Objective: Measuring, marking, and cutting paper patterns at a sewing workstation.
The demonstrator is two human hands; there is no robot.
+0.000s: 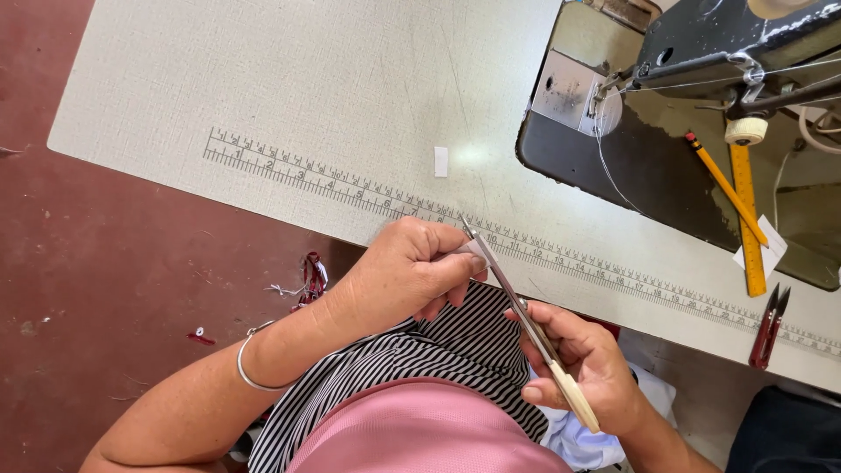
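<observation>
1. Scissors (526,320) lie slantwise between the two hands, long axis running from the cream handle at lower right up to the tips at upper left; the tips point toward the far edge of the table (289,96) and the printed ruler strip (350,186).
2. Right hand (583,363) is wrapped around the handle end, fingers curled tight on it, held above the lap just off the table's near edge.
3. Left hand (407,267) is closed in a loose fist at the blade end, thumb and fingers pinching something small and pale against the blades; what it is cannot be made out, possibly a scrap of cloth. A silver bangle (250,368) circles that wrist.
4. Blades look nearly closed, though the fingers hide part of them.
5. Striped black-and-white cloth (455,350) sits under both hands on the lap.
6. Sewing machine (701,52) stands at the far right of the table, with a yellow pencil (723,186), a yellow ruler (749,228) and red thread snips (768,326) well apart from the hands.
7. Small white tag (441,161) rests on the table beyond the ruler strip.
</observation>
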